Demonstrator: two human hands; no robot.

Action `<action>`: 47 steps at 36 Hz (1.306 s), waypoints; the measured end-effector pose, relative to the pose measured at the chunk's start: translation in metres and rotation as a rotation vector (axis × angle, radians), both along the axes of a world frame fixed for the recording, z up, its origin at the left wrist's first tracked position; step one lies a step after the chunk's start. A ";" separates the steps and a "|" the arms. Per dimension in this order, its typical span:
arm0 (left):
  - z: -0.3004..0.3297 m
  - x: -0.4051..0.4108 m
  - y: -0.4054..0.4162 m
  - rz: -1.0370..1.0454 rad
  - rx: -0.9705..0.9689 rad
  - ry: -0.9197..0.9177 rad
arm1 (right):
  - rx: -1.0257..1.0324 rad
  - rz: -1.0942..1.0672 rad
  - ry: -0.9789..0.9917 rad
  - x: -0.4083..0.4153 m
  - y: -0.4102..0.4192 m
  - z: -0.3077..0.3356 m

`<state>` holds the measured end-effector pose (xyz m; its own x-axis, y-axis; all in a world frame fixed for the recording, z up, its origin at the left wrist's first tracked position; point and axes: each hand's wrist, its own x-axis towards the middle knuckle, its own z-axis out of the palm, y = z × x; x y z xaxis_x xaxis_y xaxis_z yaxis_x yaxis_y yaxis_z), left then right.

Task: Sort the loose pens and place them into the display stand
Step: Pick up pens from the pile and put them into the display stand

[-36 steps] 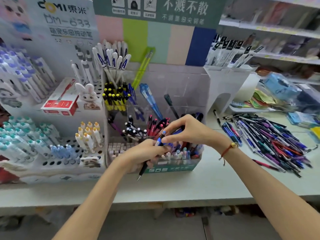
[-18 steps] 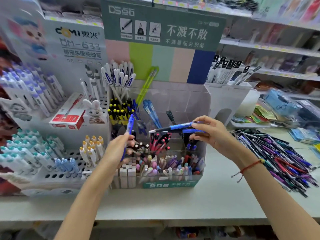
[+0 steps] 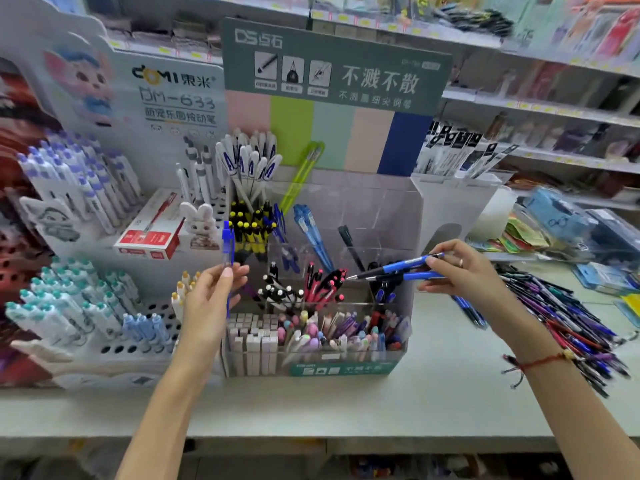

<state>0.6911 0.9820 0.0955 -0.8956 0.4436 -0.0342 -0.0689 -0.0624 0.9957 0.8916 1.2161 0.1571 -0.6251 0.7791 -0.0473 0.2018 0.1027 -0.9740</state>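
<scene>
Left hand (image 3: 211,299) pinches one blue pen (image 3: 227,249) upright, cap end up, just left of the clear acrylic display stand (image 3: 412,216). Right hand (image 3: 464,268) grips two blue-and-black pens (image 3: 398,270) roughly level, tips pointing left over the stand's right middle compartment. Pile of loose pens (image 3: 568,320) lies on the counter (image 3: 433,393), to the right of the stand, behind the right wrist.

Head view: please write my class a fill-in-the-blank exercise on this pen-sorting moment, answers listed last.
1. The left hand holds one blue pen that stands ____.
2. The right hand holds ____ blue pens.
3. The pile of loose pens lies to the ____ of the clear display stand.

Answers: upright; two; right
</scene>
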 end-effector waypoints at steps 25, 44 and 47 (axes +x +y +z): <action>-0.023 0.036 0.024 -0.157 -0.020 -0.019 | 0.817 0.227 -0.636 -0.090 -0.008 -0.060; -0.024 0.055 0.045 -0.348 -0.228 0.378 | 0.396 0.202 0.036 -0.057 -0.073 -0.052; -0.022 0.055 0.047 -0.367 -0.256 0.438 | 0.416 0.130 0.067 -0.055 -0.072 -0.054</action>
